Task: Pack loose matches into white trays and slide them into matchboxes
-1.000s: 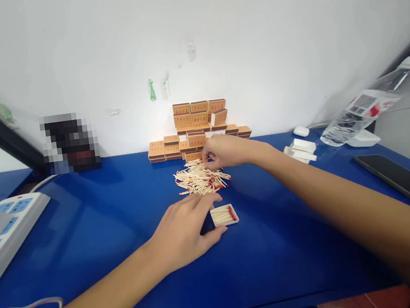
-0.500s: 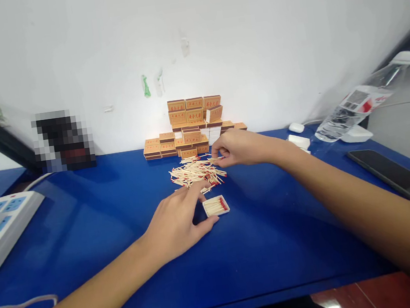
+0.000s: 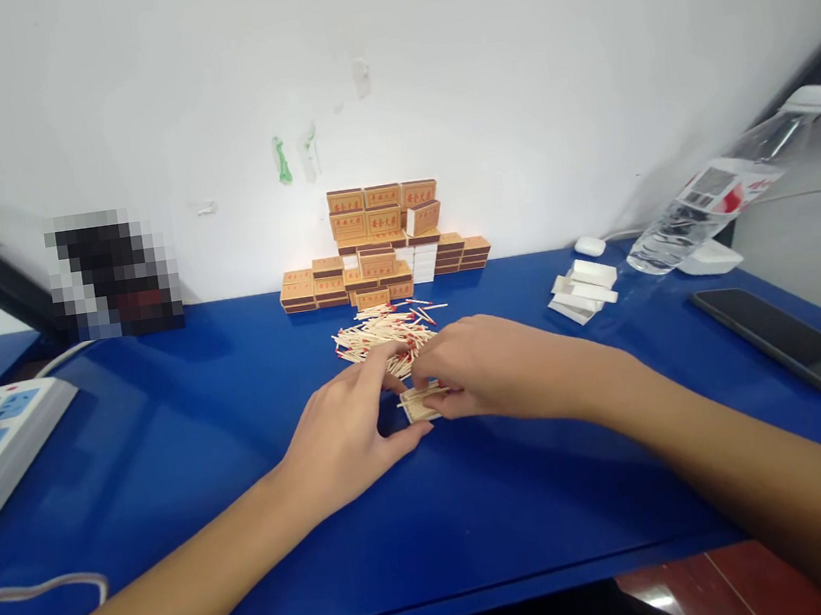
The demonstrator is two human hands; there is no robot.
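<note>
A small white matchbox tray [image 3: 415, 414] with matches in it lies on the blue table. My left hand [image 3: 343, 427] rests at its left side, thumb at the near edge and fingers at the far edge, gripping it. Over the tray, my right hand [image 3: 486, 368] pinches matches [image 3: 404, 404] between thumb and fingers, and covers the tray's right part. Just beyond both hands is a loose pile of red-tipped matches [image 3: 370, 336], a few of them scattered at its far right.
Stacked orange matchboxes [image 3: 384, 220] stand against the wall. To the right are several white empty trays [image 3: 584, 290], a white earbud case [image 3: 589, 246], a tilted water bottle [image 3: 700, 204] and a phone [image 3: 800, 342]. A power strip [image 3: 10, 426] lies at the left.
My right hand has moved from the far right of the pile toward me, with matches, to above the tray. My left hand stays at the tray. The white trays at the right now show fully.
</note>
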